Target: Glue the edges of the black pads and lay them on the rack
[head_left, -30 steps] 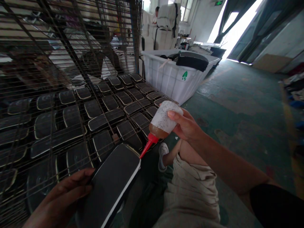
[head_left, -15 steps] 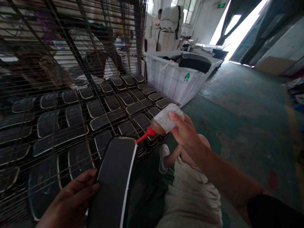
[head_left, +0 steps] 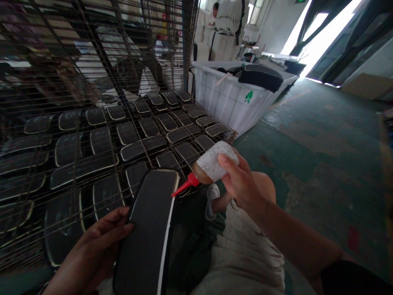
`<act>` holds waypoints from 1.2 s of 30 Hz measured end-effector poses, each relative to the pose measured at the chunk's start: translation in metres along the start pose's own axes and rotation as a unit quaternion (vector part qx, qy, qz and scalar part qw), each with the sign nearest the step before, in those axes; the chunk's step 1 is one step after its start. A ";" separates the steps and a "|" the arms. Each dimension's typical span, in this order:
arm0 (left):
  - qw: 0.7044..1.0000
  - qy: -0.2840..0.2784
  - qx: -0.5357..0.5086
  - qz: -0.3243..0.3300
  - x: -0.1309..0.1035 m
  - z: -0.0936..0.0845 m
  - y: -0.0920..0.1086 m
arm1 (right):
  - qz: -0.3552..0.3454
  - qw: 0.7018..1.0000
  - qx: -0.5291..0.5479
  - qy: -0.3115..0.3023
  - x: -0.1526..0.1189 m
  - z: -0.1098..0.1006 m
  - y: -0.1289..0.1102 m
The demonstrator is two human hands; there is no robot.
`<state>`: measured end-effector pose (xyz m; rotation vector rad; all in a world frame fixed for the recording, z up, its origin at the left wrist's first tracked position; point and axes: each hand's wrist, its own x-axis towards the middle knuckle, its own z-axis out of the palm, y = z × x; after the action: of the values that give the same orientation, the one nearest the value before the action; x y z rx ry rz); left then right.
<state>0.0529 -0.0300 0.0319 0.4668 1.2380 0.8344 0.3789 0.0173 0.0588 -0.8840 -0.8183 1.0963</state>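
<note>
Dark panel (head_left: 149, 233) | left fingers (head_left: 118, 234) pinch its edge | right fingers (head_left: 229, 164) clasp bottle (head_left: 210, 166) | wire rack (head_left: 186, 45) behind | bin (head_left: 221, 98) beyond

This looks like a factory workshop. A wire rack (head_left: 186, 49) bears many rows of similar dark pieces (head_left: 144, 148) with pale edging, and a red-nozzled bottle (head_left: 211, 163) held at a panel's (head_left: 149, 229) edge shows handwork. Beside the rack stands a big white bin (head_left: 227, 100); beyond it, white bundles (head_left: 225, 47) are piled up. The green floor (head_left: 307, 135) is worn and patchy, and daylight enters by a tall doorway (head_left: 322, 37).
</note>
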 end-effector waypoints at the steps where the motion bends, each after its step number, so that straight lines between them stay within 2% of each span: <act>1: 1.000 0.005 -0.006 -0.008 0.002 -0.001 0.000 | -0.001 1.000 -0.003 -0.002 -0.003 0.001 0.001; 6: 0.999 0.025 -0.034 -0.001 0.004 -0.001 0.000 | -0.005 0.999 -0.036 -0.014 -0.018 0.002 0.004; 13: 0.997 0.047 -0.059 0.020 -0.002 0.019 0.007 | -0.014 0.997 -0.069 -0.021 -0.034 0.001 0.022; 16: 0.995 0.061 -0.074 0.030 -0.003 0.024 0.010 | 0.004 0.997 -0.070 -0.028 -0.042 0.003 0.019; 22: 0.995 0.051 -0.077 0.043 -0.002 0.016 0.008 | 0.050 0.994 -0.074 -0.060 -0.058 0.005 0.009; 31: 0.991 0.071 -0.093 0.068 -0.001 0.014 0.014 | 0.046 0.992 -0.049 -0.105 -0.065 0.001 0.024; 36: 0.982 0.125 -0.117 0.077 -0.002 0.014 0.017 | 0.043 0.989 -0.043 -0.134 -0.068 0.002 0.027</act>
<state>0.0605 -0.0193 0.0498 0.2748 1.3251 1.1833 0.3496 -0.0417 0.0278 -0.8604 -1.0644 1.2815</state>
